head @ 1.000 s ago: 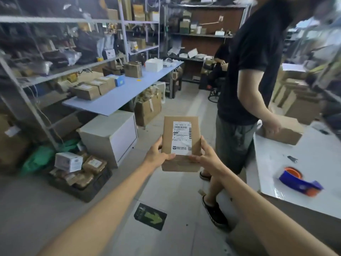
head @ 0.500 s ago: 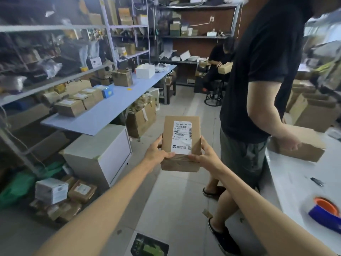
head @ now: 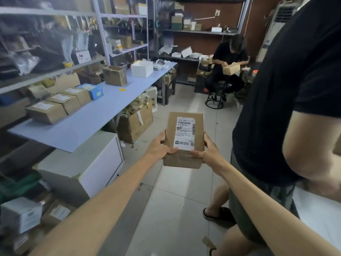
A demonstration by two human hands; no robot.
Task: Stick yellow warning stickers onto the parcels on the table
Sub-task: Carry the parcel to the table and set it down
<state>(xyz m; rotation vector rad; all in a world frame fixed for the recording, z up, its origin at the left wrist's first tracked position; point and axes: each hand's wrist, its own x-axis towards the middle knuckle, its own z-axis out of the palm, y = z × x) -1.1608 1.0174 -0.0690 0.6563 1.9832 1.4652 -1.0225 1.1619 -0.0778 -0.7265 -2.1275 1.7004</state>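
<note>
Head view: gripping a brown parcel (head: 184,159) in mid-air by both sides, thumbs (head: 172,150) on top, left hand (head: 158,148) and right hand (head: 209,153) curled round it. Just above the thumbs, a white shipping label (head: 185,133). Further left, more parcels (head: 46,111) on a blue table (head: 83,126) — close right, a standing person in black (head: 276,108).

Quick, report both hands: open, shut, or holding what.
The left hand holds the parcel by its left side, thumb on top.
The right hand holds the same parcel by its right side.
</note>
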